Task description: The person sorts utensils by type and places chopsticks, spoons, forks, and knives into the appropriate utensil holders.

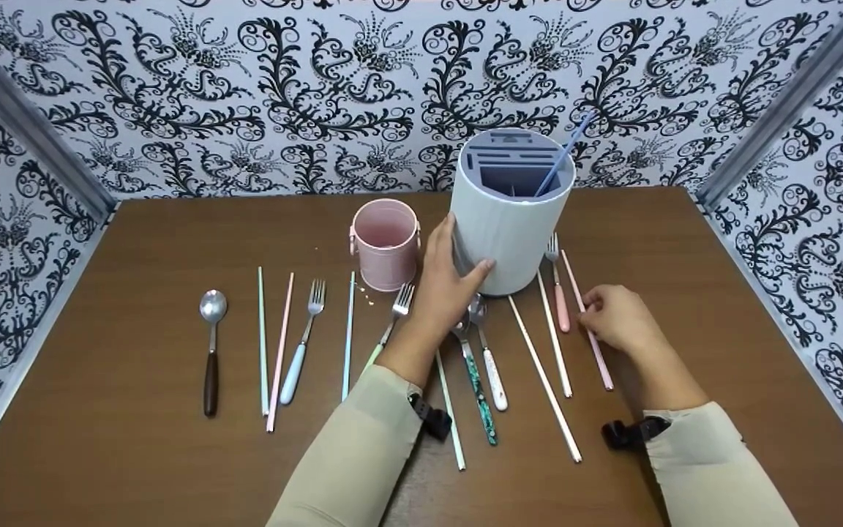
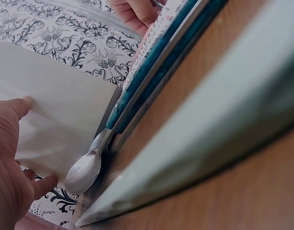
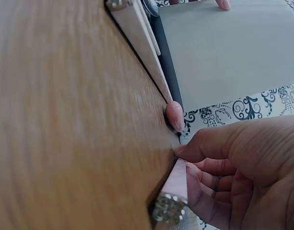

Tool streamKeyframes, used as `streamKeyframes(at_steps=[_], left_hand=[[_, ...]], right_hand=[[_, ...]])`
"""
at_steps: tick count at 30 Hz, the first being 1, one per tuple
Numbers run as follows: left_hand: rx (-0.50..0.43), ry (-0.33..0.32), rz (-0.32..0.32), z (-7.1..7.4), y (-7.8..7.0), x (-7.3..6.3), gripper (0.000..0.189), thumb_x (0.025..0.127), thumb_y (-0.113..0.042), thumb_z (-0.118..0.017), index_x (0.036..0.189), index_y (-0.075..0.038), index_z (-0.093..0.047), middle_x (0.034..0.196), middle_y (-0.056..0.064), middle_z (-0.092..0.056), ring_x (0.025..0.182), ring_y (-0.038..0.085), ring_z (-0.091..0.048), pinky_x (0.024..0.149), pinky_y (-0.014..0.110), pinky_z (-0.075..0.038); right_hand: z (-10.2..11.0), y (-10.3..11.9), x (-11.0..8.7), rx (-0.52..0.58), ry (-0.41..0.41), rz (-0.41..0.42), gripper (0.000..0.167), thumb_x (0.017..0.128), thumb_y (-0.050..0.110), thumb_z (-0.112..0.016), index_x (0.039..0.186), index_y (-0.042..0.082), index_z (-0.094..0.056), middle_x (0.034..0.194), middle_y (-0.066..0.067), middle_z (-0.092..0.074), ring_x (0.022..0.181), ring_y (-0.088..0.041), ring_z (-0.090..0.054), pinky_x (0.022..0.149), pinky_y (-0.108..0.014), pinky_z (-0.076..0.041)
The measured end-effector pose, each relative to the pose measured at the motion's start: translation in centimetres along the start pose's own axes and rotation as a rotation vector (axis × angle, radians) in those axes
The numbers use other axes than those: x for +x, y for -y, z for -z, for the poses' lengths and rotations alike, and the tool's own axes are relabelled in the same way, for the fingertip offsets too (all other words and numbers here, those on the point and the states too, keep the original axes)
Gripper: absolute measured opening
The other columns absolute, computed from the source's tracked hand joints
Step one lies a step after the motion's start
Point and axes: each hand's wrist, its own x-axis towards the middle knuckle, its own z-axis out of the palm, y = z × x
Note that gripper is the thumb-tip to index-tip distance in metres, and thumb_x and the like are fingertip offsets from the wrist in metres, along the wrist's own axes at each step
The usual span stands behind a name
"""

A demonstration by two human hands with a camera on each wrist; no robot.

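Observation:
My left hand (image 1: pixel 445 282) grips the lower left side of a tall white utensil holder (image 1: pixel 506 234), thumb across its front. In the left wrist view the thumb and fingers press against its pale wall (image 2: pixel 65 100). One blue chopstick (image 1: pixel 566 157) leans out of the holder's slotted grey top. At the right, my right hand (image 1: pixel 620 318) pinches a pink chopstick (image 1: pixel 601 362) that lies along the table. The right wrist view shows thumb and fingertips on that chopstick near its patterned end. Close to its left lies a fork with a pink handle (image 1: pixel 562 311).
A pink cup (image 1: pixel 386 263) with side handles stands left of the holder. Across the brown table (image 1: pixel 136 454) lie several chopsticks, a dark-handled spoon (image 1: pixel 211 366), a blue-handled fork (image 1: pixel 296 369) and a green-patterned spoon (image 1: pixel 478 395). Patterned walls (image 1: pixel 282 95) enclose the back and sides.

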Motion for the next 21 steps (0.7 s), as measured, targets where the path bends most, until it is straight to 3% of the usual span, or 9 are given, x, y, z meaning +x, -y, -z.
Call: streamKeyframes(at_steps=[12,21], left_hand=[[0.002,0.006,0.002,0.1,-0.11,-0.01,0.091,0.092,-0.027,-0.079,0.164,-0.008,-0.027,0.164,0.016,-0.036,0.153,0.029,-0.037,0.127,0.041,-0.032],[-0.001,-0.005,-0.014,-0.03,0.12,0.04,0.091,0.092,-0.026,-0.079,0.164,-0.007,-0.027,0.163,0.017,-0.037,0.152,0.029,-0.037,0.127,0.041,-0.031]], right_hand=[[0.23,0.38,-0.23,-0.068,-0.044,0.015,0.026,0.082,0.009,-0.065,0.102,-0.007,-0.07,0.081,-0.01,-0.066,0.072,-0.023,-0.058,0.062,-0.03,-0.044],[0.3,0.25,-0.35,-0.066,-0.037,-0.002,0.025,0.087,0.012,-0.063,0.103,-0.007,-0.068,0.084,-0.011,-0.065,0.073,-0.023,-0.058,0.063,-0.029,-0.044]])
